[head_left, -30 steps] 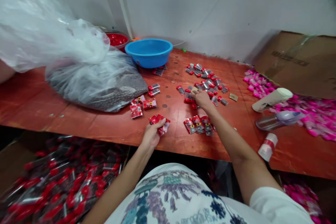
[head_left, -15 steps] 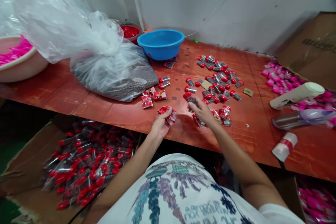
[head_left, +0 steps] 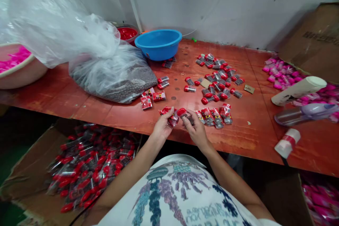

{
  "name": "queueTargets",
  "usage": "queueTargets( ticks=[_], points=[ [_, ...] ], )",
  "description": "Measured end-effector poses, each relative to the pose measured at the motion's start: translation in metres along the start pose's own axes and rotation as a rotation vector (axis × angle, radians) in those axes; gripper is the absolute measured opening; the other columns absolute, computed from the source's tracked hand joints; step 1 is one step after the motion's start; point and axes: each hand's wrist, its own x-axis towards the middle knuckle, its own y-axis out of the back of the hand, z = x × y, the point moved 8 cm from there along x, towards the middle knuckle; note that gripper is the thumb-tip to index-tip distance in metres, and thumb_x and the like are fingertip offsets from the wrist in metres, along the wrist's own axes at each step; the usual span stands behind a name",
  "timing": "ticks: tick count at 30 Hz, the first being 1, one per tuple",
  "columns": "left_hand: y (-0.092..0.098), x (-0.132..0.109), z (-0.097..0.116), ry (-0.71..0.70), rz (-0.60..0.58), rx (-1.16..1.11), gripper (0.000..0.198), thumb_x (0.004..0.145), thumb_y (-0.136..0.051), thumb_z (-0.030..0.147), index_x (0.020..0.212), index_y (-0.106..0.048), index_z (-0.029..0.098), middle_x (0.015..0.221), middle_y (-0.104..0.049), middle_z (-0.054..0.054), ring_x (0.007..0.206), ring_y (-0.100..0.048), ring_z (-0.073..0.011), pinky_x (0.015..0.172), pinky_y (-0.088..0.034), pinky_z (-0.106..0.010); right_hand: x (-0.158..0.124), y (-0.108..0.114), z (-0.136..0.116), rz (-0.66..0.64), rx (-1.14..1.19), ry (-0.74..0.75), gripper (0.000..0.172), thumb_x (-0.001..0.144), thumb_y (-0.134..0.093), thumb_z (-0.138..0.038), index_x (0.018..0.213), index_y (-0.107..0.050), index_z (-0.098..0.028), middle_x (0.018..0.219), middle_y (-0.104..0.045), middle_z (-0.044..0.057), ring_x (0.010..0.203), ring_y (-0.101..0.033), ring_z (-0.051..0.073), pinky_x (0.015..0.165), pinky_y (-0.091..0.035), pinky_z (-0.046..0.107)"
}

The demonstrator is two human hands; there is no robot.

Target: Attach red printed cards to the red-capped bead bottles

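Near the table's front edge, my left hand (head_left: 163, 126) is closed round red printed plastic packets (head_left: 173, 118), thumb on top. Close beside it, my right hand (head_left: 195, 127) grips a small clear bottle with a red cap (head_left: 182, 112) and dark beads inside, its cap toward the left hand. Right of that hand, several filled red packets (head_left: 216, 117) lie in a row. Loose red-capped bottles (head_left: 217, 85) are scattered behind them. More flat red packets (head_left: 146, 102) lie to the left, by two red-capped bottles (head_left: 163, 85).
A plastic bag of dark beads (head_left: 116, 81) sits at left, beside a blue basin (head_left: 159, 47). Below the table edge, a carton (head_left: 34, 169) holds many packed bottles. At right are a pale cylinder (head_left: 299, 91), a lidded tumbler (head_left: 293, 117), a white roll (head_left: 287, 143) and pink-capped bottles (head_left: 283, 72).
My right hand has brought the red-capped bottle left and nearer to me, up beside the packets in my left hand. The left hand has stayed nearly in place.
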Motion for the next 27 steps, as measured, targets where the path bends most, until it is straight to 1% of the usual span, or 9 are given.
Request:
queueTargets(
  ticks=[3,6,8,10,14,17,20,25,27],
  points=[
    [-0.001,-0.001,0.002,-0.025,0.001,0.030,0.012,0.069,-0.073,0.006,0.067,-0.062,0.011,0.061,-0.066,-0.002,0.052,-0.061,-0.0107,0.053,-0.050,-0.021,-0.001,-0.001,0.000,-0.003,-0.013,0.000,0.037,0.090,-0.052,-0.037,0.124,-0.051,-0.022,0.090,-0.065,0.004,0.075,-0.061,0.015,0.069,-0.050,0.027],
    [-0.002,-0.004,0.009,-0.113,-0.004,0.071,0.018,0.061,-0.079,0.009,0.064,-0.061,0.011,0.059,-0.065,0.000,0.051,-0.060,-0.0098,0.053,-0.049,-0.020,-0.005,-0.009,-0.001,-0.073,0.036,-0.023,0.036,0.089,-0.053,-0.037,0.122,-0.053,-0.023,0.087,-0.065,0.003,0.071,-0.061,0.014,0.063,-0.049,0.025],
    [-0.006,-0.007,0.013,-0.175,-0.043,0.106,0.022,0.056,-0.082,0.013,0.064,-0.062,0.011,0.059,-0.065,0.000,0.051,-0.060,-0.0100,0.052,-0.048,-0.020,-0.006,-0.011,0.001,-0.080,0.112,-0.063,0.035,0.089,-0.054,-0.038,0.120,-0.051,-0.023,0.081,-0.064,0.001,0.065,-0.060,0.013,0.058,-0.048,0.023],
    [-0.011,-0.011,0.015,-0.215,-0.101,0.147,0.025,0.052,-0.084,0.015,0.066,-0.064,0.011,0.062,-0.067,0.000,0.055,-0.061,-0.0110,0.055,-0.049,-0.021,-0.007,-0.009,0.004,-0.036,0.216,-0.110,0.034,0.088,-0.054,-0.039,0.117,-0.049,-0.023,0.072,-0.062,-0.002,0.058,-0.057,0.011,0.052,-0.045,0.021],
    [-0.019,-0.017,0.015,-0.238,-0.213,0.260,0.027,0.049,-0.084,0.011,0.071,-0.068,0.009,0.069,-0.070,-0.003,0.063,-0.064,-0.0132,0.064,-0.051,-0.024,-0.006,-0.007,0.007,-0.026,0.344,-0.149,0.030,0.087,-0.056,-0.040,0.109,-0.048,-0.022,0.063,-0.058,-0.005,0.051,-0.052,0.010,0.046,-0.041,0.019],
    [-0.023,-0.021,0.017,-0.263,-0.265,0.338,0.026,0.050,-0.084,0.012,0.071,-0.069,0.011,0.069,-0.069,-0.002,0.062,-0.063,-0.0129,0.062,-0.050,-0.023,-0.004,-0.004,0.005,-0.037,0.348,-0.131,0.030,0.085,-0.059,-0.039,0.107,-0.050,-0.022,0.067,-0.059,-0.004,0.054,-0.054,0.010,0.047,-0.042,0.019],
    [-0.024,-0.023,0.021,-0.310,-0.266,0.421,0.027,0.050,-0.085,0.015,0.072,-0.070,0.012,0.067,-0.068,-0.001,0.059,-0.061,-0.0116,0.059,-0.048,-0.022,-0.004,0.001,0.004,-0.014,0.326,-0.096,0.028,0.084,-0.062,-0.036,0.107,-0.054,-0.023,0.074,-0.061,-0.002,0.059,-0.057,0.010,0.051,-0.044,0.020],
    [-0.026,-0.025,0.025,-0.379,-0.272,0.507,0.038,0.050,-0.085,0.017,0.085,-0.070,0.014,0.070,-0.069,0.000,0.064,-0.063,-0.0128,0.066,-0.049,-0.024,-0.004,0.008,0.003,0.021,0.254,-0.044,0.029,0.082,-0.064,-0.033,0.109,-0.059,-0.024,0.085,-0.064,0.001,0.071,-0.061,0.013,0.064,-0.049,0.026],
    [-0.026,-0.025,0.026,-0.397,-0.285,0.514,0.042,0.052,-0.085,0.017,0.091,-0.070,0.014,0.072,-0.070,-0.001,0.067,-0.064,-0.0136,0.070,-0.050,-0.026,-0.005,0.009,0.003,0.034,0.273,-0.043,0.029,0.081,-0.065,-0.033,0.108,-0.060,-0.024,0.087,-0.065,0.001,0.074,-0.061,0.013,0.064,-0.049,0.026]
  ],
)
